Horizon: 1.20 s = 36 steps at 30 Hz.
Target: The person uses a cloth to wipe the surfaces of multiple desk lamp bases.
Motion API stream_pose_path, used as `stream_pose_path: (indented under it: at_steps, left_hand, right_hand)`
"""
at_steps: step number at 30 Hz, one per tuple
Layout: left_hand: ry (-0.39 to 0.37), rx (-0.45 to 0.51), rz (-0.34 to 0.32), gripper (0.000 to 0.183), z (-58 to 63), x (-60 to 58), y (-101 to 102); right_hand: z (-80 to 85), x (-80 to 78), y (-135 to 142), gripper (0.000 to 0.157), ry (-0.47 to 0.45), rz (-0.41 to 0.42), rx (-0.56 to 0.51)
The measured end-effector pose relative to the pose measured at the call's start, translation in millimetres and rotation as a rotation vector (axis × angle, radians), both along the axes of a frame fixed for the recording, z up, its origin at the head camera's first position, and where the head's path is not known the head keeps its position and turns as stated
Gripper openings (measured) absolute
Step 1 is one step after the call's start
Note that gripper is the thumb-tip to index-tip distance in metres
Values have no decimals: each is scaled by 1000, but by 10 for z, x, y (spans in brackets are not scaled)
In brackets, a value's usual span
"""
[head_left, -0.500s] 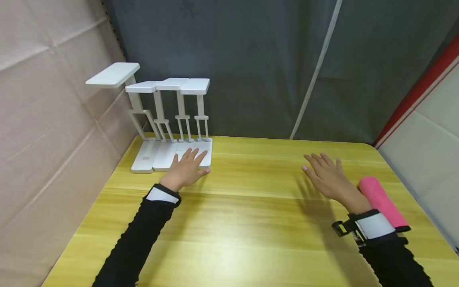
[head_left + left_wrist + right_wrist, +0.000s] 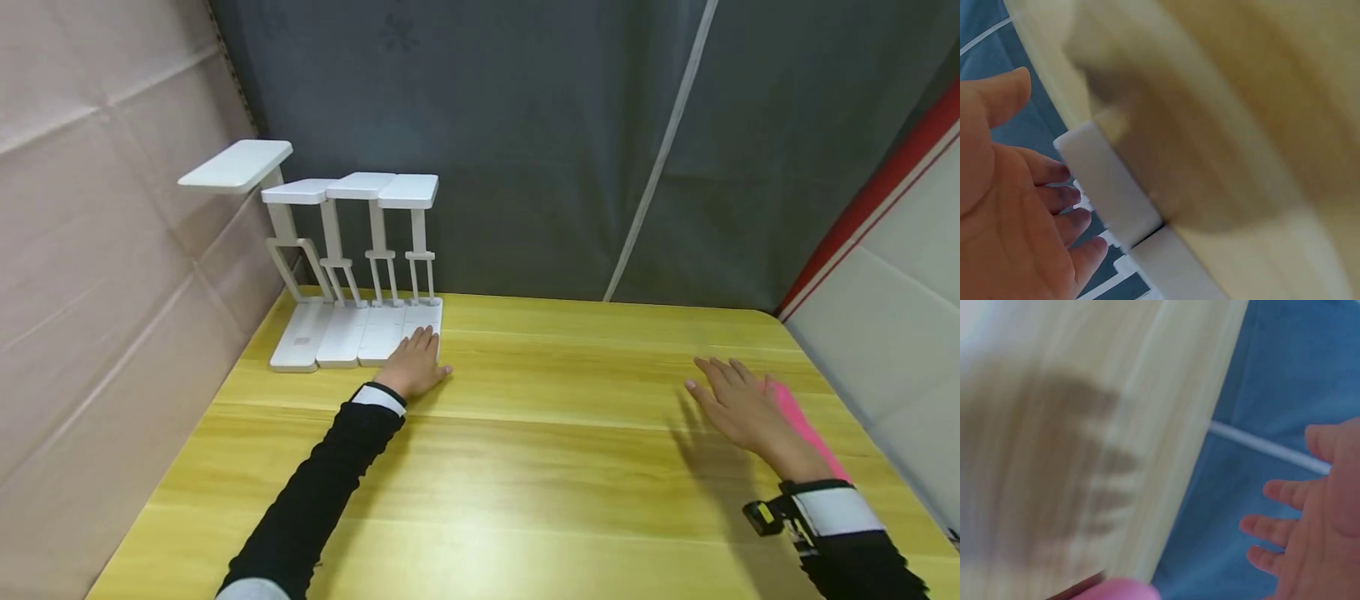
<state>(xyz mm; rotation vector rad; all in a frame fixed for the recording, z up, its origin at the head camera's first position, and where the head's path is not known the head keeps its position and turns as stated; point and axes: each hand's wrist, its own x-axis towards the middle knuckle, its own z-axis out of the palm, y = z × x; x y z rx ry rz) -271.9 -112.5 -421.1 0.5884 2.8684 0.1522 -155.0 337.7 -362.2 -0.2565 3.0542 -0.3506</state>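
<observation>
At the back left of the table stand several white folding stands [image 2: 345, 337] side by side, each with a flat base, a jointed arm and a flat top plate. My left hand [image 2: 414, 364] is at the front of the rightmost base, fingers extended over it. In the left wrist view the fingertips come close to the edge of a white base [image 2: 1107, 184]; whether they touch it I cannot tell. On the right, my right hand [image 2: 742, 412] hovers palm down above the table with relaxed fingers, holding nothing. It partly hides a pink roll [image 2: 806, 429].
The yellow wood-grain table [image 2: 525, 467] meets a dark grey curtain [image 2: 525, 150] at its back edge. A pale cloth wall [image 2: 120, 275] borders the left side, and a white panel [image 2: 900, 333] with a red strip borders the right.
My left hand has moved right and slightly nearer to me, its fingers drawing closer together. My right hand has shifted right and towards me, covering more of the pink roll.
</observation>
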Motion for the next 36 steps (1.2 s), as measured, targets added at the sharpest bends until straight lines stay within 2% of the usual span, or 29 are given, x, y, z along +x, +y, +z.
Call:
stream_pose_path:
  at_steps: [6,14,21,24,28,33,36]
  left_hand:
    - [16,-12,-18,74,-55,26,-2]
    - [56,2,-14,77,-125,67,-37]
    - [32,-11,-34,79,-72,190,106]
    - [5,-37,-67,79,-25,300,175]
    - [-7,-75,-128,80,49,501,302]
    - [21,-100,-213,79,94,828,454]
    - [41,-117,-261,79,129,1049,545]
  right_hand:
    - [-151,70,257,67,5,-58,53]
    - [-353,199,472,74,22,-222,78]
    - [-524,324,632,60,218,-338,107]
    - [-589,303,721,60,238,-378,88]
    - [-666,279,849,66,191,-421,34]
    - [-731,272,972,79,95,-459,-33]
    - [-715,271,1027,81,40,-444,-39]
